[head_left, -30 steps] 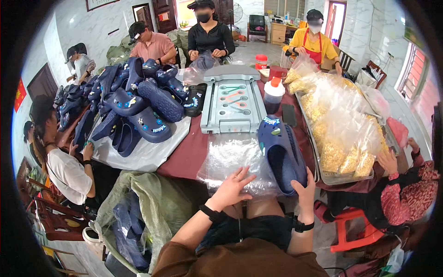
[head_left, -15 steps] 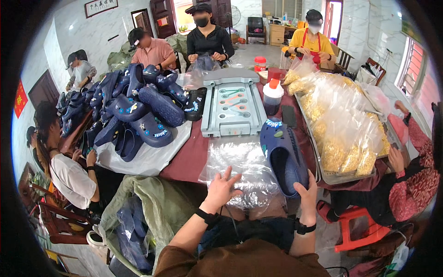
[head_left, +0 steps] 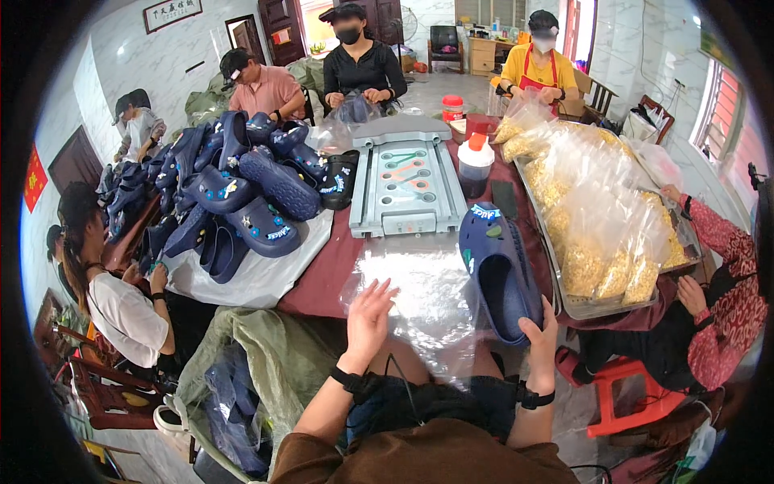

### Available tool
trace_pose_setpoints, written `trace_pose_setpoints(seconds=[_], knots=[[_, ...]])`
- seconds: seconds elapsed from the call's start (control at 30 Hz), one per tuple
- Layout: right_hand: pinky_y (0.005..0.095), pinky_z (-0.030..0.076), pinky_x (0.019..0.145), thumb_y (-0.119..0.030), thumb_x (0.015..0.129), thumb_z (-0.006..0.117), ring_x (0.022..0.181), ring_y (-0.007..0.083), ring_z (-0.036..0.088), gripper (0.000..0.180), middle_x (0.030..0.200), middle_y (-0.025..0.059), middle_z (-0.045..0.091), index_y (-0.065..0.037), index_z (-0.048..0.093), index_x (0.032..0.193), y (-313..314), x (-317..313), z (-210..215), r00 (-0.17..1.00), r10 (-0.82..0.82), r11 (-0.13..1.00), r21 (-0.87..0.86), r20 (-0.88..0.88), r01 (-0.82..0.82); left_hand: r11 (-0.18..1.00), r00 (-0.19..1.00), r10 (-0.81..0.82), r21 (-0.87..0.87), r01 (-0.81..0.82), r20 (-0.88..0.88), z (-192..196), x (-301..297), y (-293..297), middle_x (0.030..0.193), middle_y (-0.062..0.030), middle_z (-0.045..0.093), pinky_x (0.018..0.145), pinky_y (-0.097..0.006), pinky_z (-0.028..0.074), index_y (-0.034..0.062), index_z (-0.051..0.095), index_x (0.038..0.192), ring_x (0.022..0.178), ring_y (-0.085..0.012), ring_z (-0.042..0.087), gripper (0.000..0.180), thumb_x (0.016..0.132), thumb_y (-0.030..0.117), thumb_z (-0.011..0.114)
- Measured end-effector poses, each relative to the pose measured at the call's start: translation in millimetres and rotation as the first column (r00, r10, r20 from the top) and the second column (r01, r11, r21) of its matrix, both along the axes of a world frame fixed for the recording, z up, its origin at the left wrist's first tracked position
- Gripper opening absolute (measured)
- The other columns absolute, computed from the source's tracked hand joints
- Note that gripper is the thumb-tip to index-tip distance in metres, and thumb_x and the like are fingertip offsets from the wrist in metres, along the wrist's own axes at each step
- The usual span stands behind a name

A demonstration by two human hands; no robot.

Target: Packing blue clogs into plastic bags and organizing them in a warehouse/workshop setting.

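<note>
My right hand (head_left: 540,339) is closed round the heel end of a dark blue clog (head_left: 506,278), thumb at the rim of its opening. The clog lies with its toe pointing away from me, and small charms decorate the toe. My left hand (head_left: 368,321) rests at the left edge of a stack of clear plastic bags (head_left: 419,282), its fingers stretched out and holding nothing that I can see. The bags lie at the table's near edge and hang partly over my lap. Bright glare hides some of their surface.
A heap of blue clogs (head_left: 266,177) covers the left of the table. Ahead stands a grey plastic case (head_left: 407,226); a bottle (head_left: 476,165) is right of it. A metal tray (head_left: 576,310) holds several yellow-filled bags. An open sack (head_left: 282,347) stands by my left arm. Co-workers sit around.
My left hand has shifted slightly left along the bags, and its spread fingers have drawn closer together. The clog in my right hand has barely moved.
</note>
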State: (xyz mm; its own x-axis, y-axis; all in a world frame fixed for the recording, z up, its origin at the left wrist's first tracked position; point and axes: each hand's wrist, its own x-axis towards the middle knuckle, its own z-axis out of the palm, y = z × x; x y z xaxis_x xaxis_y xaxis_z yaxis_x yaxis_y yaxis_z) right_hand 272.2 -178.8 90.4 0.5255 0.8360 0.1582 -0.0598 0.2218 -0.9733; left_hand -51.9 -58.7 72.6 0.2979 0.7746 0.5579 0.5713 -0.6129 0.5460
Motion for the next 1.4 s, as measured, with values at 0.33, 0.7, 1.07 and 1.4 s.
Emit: trace_pose_setpoints(seconds=[0.33,0.7,1.07,1.4], knots=[[0.0347,0.042,0.108,-0.017,0.076,0.08,0.124,0.0251,0.056,0.089,0.139,0.0207,0.055,0.014,0.038,0.148,1,0,-3,0.999,0.005,1.0,-0.03,0.045,-0.004,0.958,0.649,0.035,0.159,-0.239,0.76,53,5,23,0.13,-0.0172,0.067,0.102,-0.041,0.049,0.0016,0.07,0.121,0.12,-0.0258,0.062,0.036,0.105,0.029,0.054],[0.0342,0.041,0.109,-0.015,0.077,0.078,0.124,0.0245,0.056,0.087,0.139,0.0187,0.055,0.012,0.037,0.149,0,-4,1,1.0,0.015,1.0,-0.009,-0.011,-0.015,0.836,0.863,0.258,0.348,-0.425,0.434,42,10,90,0.147,-0.0204,0.055,0.116,-0.047,0.034,0.0045,0.067,0.128,0.138,-0.0391,0.048,0.035,0.094,0.011,0.062],[0.0347,0.042,0.108,-0.018,0.076,0.081,0.123,0.0242,0.056,0.087,0.139,0.0181,0.055,0.012,0.04,0.147,-1,0,-4,1.0,0.0,1.0,0.006,0.013,0.0,0.948,0.845,0.17,-0.15,-0.281,-0.507,6,47,118,0.158,-0.0255,0.037,0.111,-0.061,0.037,0.0139,0.049,0.15,0.142,-0.0531,0.035,0.07,0.096,0.057,0.058],[0.0368,0.036,0.114,-0.024,0.072,0.076,0.134,0.0279,0.05,0.096,0.148,0.0193,0.048,0.011,0.036,0.151,-34,14,9,0.987,-0.124,0.976,0.193,0.102,0.103,0.902,0.844,0.371,-0.069,-0.427,-0.388,-32,56,109,0.16,-0.0297,0.027,0.111,-0.066,0.03,0.0099,0.041,0.153,0.148,-0.0536,0.021,0.089,0.084,0.056,0.073]])
